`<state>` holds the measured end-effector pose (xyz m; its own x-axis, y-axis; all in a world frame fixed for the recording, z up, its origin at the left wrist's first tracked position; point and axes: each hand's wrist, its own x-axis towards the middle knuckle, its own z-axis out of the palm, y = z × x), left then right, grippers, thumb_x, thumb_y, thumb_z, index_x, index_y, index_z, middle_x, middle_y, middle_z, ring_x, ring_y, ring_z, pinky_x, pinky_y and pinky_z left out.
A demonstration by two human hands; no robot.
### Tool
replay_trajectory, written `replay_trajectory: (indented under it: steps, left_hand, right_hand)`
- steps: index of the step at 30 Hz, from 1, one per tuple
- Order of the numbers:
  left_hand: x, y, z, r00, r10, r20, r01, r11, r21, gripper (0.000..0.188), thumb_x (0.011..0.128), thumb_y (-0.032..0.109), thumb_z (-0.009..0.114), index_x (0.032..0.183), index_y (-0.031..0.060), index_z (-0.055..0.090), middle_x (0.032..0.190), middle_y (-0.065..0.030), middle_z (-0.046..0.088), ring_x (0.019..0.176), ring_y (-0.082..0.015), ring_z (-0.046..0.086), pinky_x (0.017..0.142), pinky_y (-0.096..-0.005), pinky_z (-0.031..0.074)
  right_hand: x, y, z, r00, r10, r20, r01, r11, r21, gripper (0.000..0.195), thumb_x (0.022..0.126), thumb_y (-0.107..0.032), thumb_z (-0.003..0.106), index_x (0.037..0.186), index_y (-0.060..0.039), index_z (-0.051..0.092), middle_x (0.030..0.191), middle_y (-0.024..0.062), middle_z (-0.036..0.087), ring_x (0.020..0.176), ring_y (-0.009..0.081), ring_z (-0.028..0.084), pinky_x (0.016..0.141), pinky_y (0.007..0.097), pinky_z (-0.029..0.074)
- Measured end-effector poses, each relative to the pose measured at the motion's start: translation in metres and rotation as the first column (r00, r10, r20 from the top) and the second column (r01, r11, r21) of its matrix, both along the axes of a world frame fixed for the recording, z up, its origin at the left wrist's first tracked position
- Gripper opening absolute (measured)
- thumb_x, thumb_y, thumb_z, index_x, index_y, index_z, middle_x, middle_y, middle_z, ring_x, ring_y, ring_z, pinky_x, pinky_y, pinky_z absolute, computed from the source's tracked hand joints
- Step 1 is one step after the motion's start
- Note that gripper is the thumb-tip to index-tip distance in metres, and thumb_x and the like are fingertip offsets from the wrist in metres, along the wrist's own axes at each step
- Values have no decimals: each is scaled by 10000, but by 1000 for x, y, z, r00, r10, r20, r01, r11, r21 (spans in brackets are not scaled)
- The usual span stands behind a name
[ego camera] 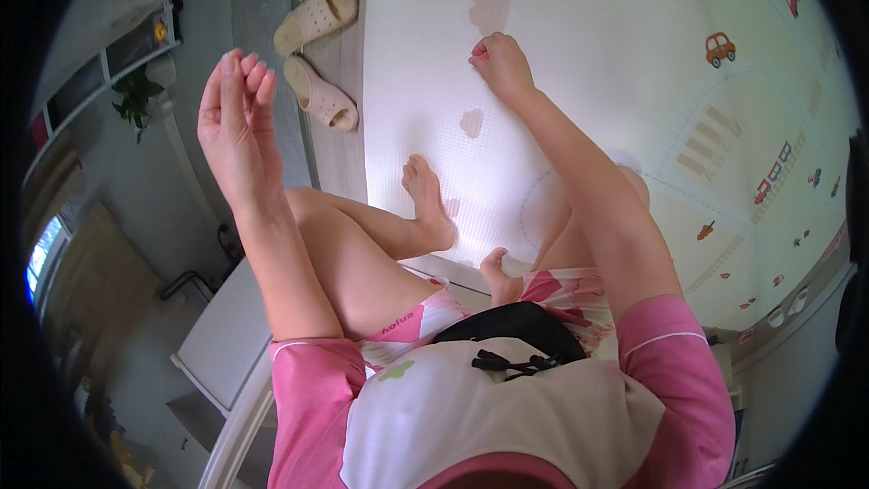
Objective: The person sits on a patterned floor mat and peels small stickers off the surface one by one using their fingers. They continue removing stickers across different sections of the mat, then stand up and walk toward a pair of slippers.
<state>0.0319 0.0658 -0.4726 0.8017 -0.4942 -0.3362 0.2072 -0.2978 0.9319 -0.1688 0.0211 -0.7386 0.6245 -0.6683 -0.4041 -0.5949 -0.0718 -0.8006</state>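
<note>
My left hand (239,119) is raised at the left, palm side towards me, with the thumb and fingertips drawn together. No object shows between them. Over the pale play mat (584,20), my right hand (506,68) has its fingers curled in and the thumb against them. Nothing can be made out in that grip, though the inside of the hand is partly hidden. A brown cloud-shaped print (490,10) on the mat lies just beyond the right hand. My bare feet (424,193) rest on the mat's near part.
Two beige slippers (319,20) lie on the floor left of the mat. A white cabinet (227,326) stands beside me at lower left. Further left are a potted plant (136,95) and a shelf (105,68). Printed cars and a train cover the mat's right side.
</note>
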Motion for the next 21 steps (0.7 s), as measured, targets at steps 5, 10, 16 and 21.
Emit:
replay_trajectory:
  steps: [5, 10, 16, 21]
  left_hand:
    - [50, 38, -14, 986, -140, 89, 149, 984, -102, 265, 917, 143, 588, 1081, -66, 579, 927, -109, 651, 825, -144, 647, 784, -250, 555]
    - [81, 42, -19, 993, -115, 41, 119, 987, -109, 296, 924, 141, 574, 1131, -71, 565, 1025, -143, 635, 910, -169, 640, 855, -264, 543]
    - [103, 44, -39, 979, -184, 84, 195, 970, -147, 229, 921, 195, 588, 984, -26, 585, 858, -106, 631, 741, -138, 643, 660, -247, 561]
    - [131, 64, -48, 943, -323, -78, 318, 945, -70, 178, 908, 119, 592, 972, -48, 598, 831, -93, 639, 687, -127, 634, 612, -249, 558]
  right_hand:
    - [46, 46, -15, 966, 20, -260, -48, 994, -101, 152, 739, -171, 713, 804, -44, 659, 889, 102, 611, 915, 266, 561, 775, 397, 456]
    - [86, 80, -14, 864, -88, -495, -46, 967, -252, 101, 766, -174, 675, 813, -86, 664, 917, 74, 621, 959, 252, 538, 791, 436, 413]
    - [92, 82, -26, 922, -2, -388, -116, 952, -282, 63, 815, -106, 593, 836, -50, 613, 909, 99, 604, 943, 273, 519, 790, 411, 406]
    - [118, 67, 38, 973, 230, 3, -219, 932, -287, 23, 856, -15, 524, 869, -1, 538, 858, 117, 571, 860, 265, 505, 755, 375, 428]
